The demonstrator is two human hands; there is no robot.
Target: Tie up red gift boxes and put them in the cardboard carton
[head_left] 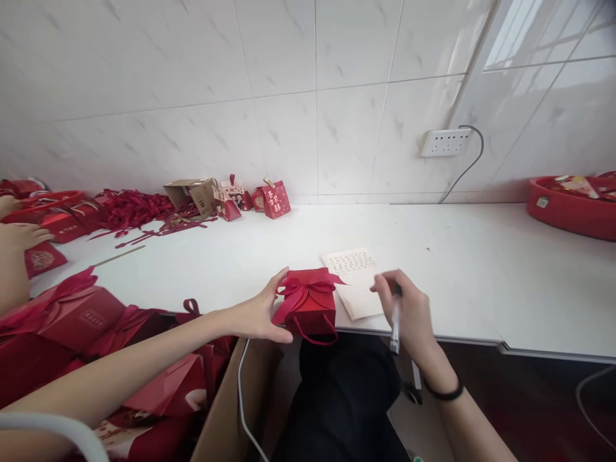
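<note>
A red gift box (pixel 315 321) with a magenta ribbon bow and a rope handle sits at the table's front edge. My left hand (pixel 262 314) is at its left side, thumb toward the front and fingers at the back corner, gripping it. Right of the box lies an open notebook (pixel 360 301) with rows of handwriting on its upper page. My right hand (pixel 407 308) is closed round a pen (pixel 395 324) with a clear barrel, held above the table beside the notebook.
Small gift boxes (pixel 276 199), loose red ribbons (pixel 137 208) and a brown carton (pixel 195 196) stand along the wall. A red basin (pixel 572 208) is at the far right. Many red boxes (pixel 86 321) fill the lower left, where another person's hand (pixel 22 234) shows. A white cable (pixel 242 391) hangs below.
</note>
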